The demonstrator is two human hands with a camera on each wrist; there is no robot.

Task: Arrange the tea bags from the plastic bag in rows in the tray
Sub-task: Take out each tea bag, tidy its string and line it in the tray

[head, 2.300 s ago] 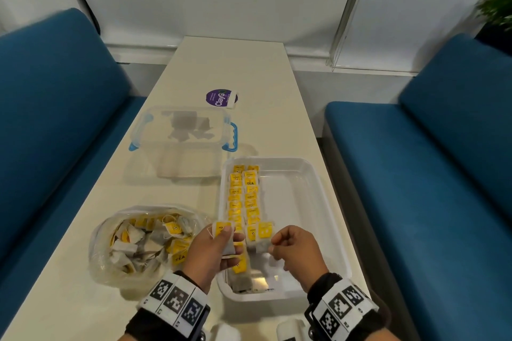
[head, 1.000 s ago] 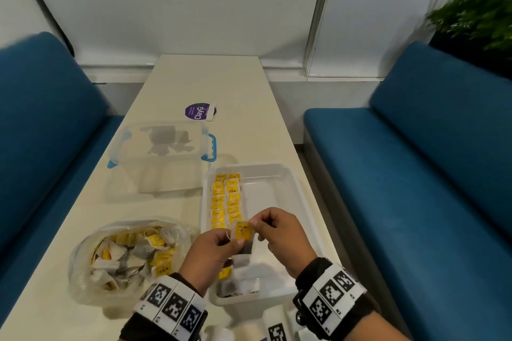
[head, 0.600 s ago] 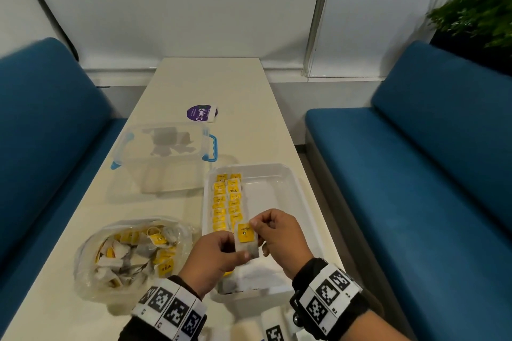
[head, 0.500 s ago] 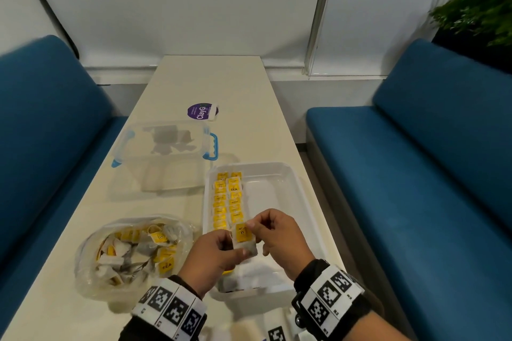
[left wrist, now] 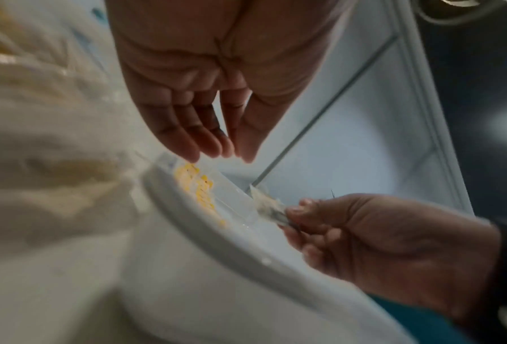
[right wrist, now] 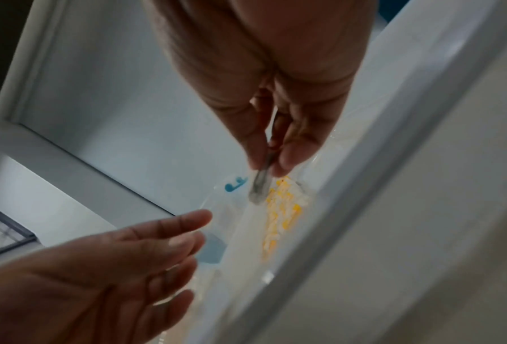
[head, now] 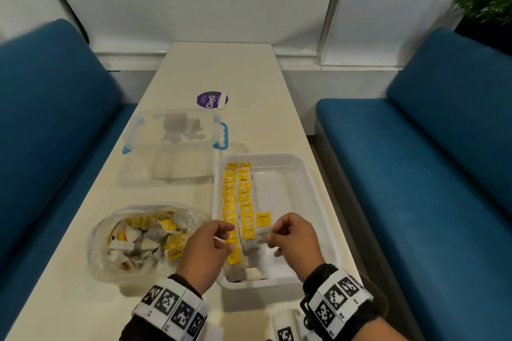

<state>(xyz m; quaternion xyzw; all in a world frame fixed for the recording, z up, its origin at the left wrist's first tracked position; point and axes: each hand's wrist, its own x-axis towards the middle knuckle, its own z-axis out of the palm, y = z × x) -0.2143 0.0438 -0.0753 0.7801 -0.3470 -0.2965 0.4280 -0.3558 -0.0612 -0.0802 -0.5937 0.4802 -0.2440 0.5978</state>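
Left hand (head: 206,246) released, tea bag (head: 260,225) in right grip (head: 270,232)

Left hand (left wrist: 205,97) empty over tray (left wrist: 205,235); tea bag (left wrist: 268,206) in right hand (left wrist: 387,246) pinch.

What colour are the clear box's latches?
Blue; the latches on the clear box show best in the head view.

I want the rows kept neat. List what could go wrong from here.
1. The right hand pinches the tea bag by one edge, so it may swing and land crooked.
2. It hangs beside the second row, so lowering it could knock those bags.
3. The left hand, open above the tray, might brush the first row.
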